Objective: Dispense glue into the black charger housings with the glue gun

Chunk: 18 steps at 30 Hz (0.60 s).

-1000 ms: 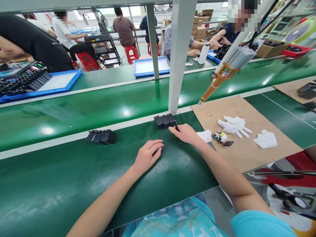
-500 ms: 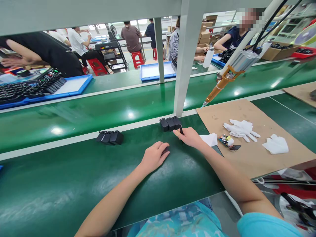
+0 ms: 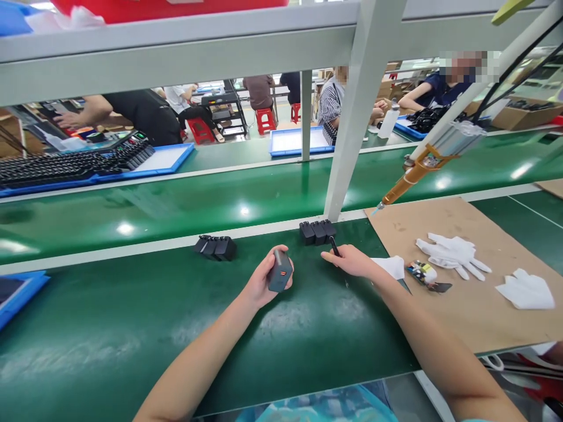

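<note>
Power adapter (image 3: 280, 272) sits gripped in my left hand (image 3: 260, 286) above the bench (image 3: 132, 334). My right hand (image 3: 353, 261) grips a slim black tool (image 3: 335, 246) near three black adapters (image 3: 317, 233).

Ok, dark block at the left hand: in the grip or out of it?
In the grip. The left hand wraps the dark block from both sides, leaving the face with the orange marks exposed.

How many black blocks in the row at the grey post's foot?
3, side by side: left block, middle block, right block nearest the right hand. Any behind them would be hidden.
</note>
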Motion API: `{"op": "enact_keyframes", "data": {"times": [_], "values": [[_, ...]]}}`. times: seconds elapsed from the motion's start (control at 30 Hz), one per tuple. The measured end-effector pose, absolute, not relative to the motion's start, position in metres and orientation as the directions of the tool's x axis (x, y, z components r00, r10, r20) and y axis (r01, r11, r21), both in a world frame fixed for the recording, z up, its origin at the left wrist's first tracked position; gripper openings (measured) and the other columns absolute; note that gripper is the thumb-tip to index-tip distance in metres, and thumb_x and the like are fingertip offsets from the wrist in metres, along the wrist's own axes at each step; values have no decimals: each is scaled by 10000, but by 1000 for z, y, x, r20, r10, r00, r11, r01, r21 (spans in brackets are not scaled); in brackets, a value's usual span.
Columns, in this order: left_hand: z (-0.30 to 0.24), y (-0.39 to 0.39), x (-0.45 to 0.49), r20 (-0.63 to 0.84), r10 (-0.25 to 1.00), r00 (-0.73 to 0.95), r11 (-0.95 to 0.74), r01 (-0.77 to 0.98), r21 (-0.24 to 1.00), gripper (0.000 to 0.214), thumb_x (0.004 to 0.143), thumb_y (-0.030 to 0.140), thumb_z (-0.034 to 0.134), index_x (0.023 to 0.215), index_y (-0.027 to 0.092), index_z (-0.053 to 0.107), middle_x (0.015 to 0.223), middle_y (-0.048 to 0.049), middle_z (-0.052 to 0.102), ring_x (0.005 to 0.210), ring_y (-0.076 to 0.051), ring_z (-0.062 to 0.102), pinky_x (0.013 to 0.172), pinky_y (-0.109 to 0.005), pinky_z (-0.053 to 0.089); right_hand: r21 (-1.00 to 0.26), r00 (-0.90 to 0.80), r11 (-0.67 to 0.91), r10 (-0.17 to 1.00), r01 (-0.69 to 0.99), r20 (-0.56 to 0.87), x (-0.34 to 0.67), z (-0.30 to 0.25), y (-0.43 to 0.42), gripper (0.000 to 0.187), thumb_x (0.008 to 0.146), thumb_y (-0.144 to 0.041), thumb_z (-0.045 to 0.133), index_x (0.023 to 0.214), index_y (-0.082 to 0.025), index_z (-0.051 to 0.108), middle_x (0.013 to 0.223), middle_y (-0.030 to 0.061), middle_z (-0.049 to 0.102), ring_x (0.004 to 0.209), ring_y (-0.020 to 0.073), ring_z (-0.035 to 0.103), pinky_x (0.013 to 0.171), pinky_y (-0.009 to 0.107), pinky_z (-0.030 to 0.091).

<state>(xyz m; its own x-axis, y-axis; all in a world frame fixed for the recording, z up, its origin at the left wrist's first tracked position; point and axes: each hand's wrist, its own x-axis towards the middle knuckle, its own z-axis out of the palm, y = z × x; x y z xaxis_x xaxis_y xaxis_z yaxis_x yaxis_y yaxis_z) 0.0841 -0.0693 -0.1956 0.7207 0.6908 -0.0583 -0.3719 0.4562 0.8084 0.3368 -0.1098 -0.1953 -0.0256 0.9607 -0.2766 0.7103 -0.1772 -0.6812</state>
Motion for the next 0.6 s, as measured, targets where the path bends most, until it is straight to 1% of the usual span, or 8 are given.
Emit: {"op": "enact_keyframes", "data": {"times": [0.13,0.2,0.27,0.3,0.33,0.4,0.47,0.6], "values": [[-201,-65,76,-1,699,715,352,-343,871,426,839,522,568,1120,243,410,827,-13,565,588,-103,522,535,-233,419,-655,-2,-201,955,728,-296,340,-193,-110,568,819,-678,393,575,-167,353,555,-8,419,512,95,367,497,237,283],[-200,-62,71,10,714,700,253,-272,929,438,842,539,555,1131,243,410,867,-27,580,642,-123,548,566,-241,428,-604,24,-219,949,766,-314,341,-192,-109,558,832,-663,379,577,-167,355,570,-1,447,520,101,387,503,240,290],[-197,-59,68,26,744,668,16,-57,998,433,852,537,540,1158,247,441,932,-47,596,734,-157,570,642,-278,447,-531,62,-235,944,814,-324,343,-194,-109,551,842,-649,370,574,-168,366,590,11,489,530,111,416,509,246,292],[-196,-57,66,59,768,637,-161,104,981,418,856,523,541,1163,247,474,964,-56,604,798,-181,573,709,-313,450,-496,81,-242,943,834,-323,343,-194,-109,547,846,-640,370,567,-169,374,595,19,505,534,118,428,509,250,287],[-196,-54,65,114,789,603,-341,277,898,393,861,501,542,1158,245,512,988,-66,612,864,-208,568,782,-355,437,-466,97,-246,942,850,-321,344,-196,-109,544,850,-628,371,557,-169,381,594,28,514,534,125,435,508,255,278],[-197,-46,61,252,800,544,-571,561,599,340,880,453,529,1129,227,576,1001,-89,629,962,-257,543,891,-428,373,-432,110,-243,944,868,-312,345,-198,-108,537,860,-601,373,539,-171,395,586,45,521,529,135,439,506,264,261],[-202,-35,56,365,787,497,-610,716,340,328,909,421,480,1123,202,598,973,-119,644,994,-290,530,920,-470,329,-407,108,-233,946,883,-306,346,-200,-107,531,870,-583,364,537,-172,412,583,54,531,527,140,449,508,265,260],[-212,-15,40,459,782,422,-497,866,52,355,939,374,415,1163,166,595,944,-161,644,1045,-322,506,949,-519,298,-370,106,-225,943,901,-315,347,-204,-104,521,879,-578,344,573,-175,463,617,63,575,551,154,501,507,255,280]]}}
